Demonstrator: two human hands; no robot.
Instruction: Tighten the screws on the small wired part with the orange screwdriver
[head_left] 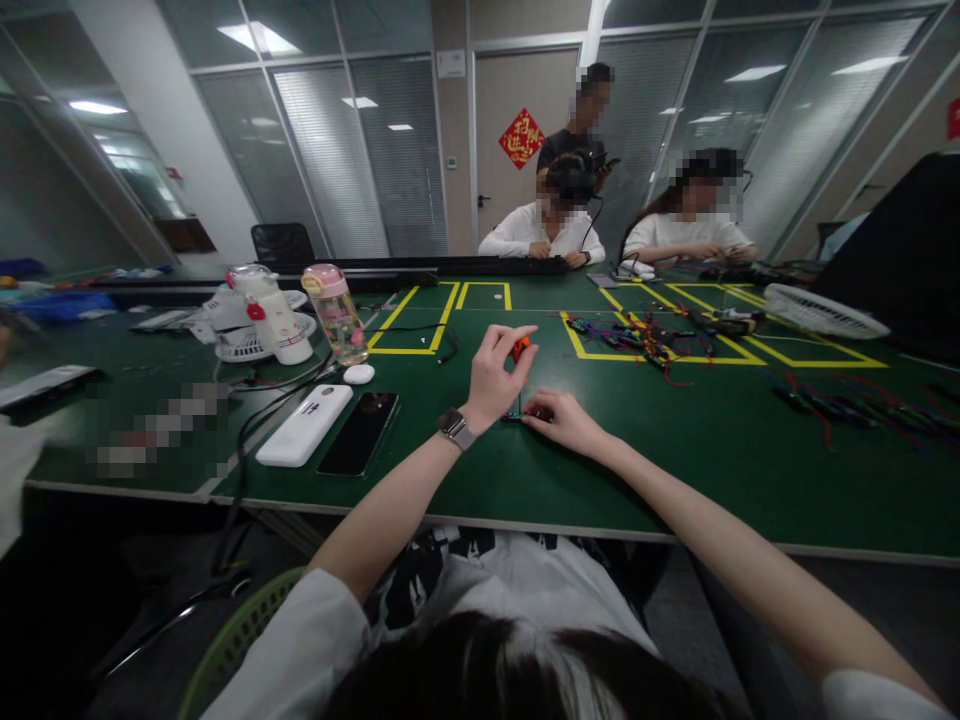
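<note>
My left hand point(495, 375), with a watch on its wrist, is raised a little above the green table point(675, 460) and pinches a small orange-red part point(520, 347) between thumb and fingers. My right hand point(564, 420) rests on the table just to the right, fingers closed on a small dark piece point(525, 413) that has red and blue bits. The two hands almost touch. What exactly the dark piece is I cannot make out.
A white power bank point(304, 425), a black phone point(358, 432) and a white earbud case point(358, 374) lie to my left. Two bottles point(339, 312) and a fan stand behind them. Coloured wire bundles point(637, 338) lie in yellow-taped boxes. Three people are at the far side.
</note>
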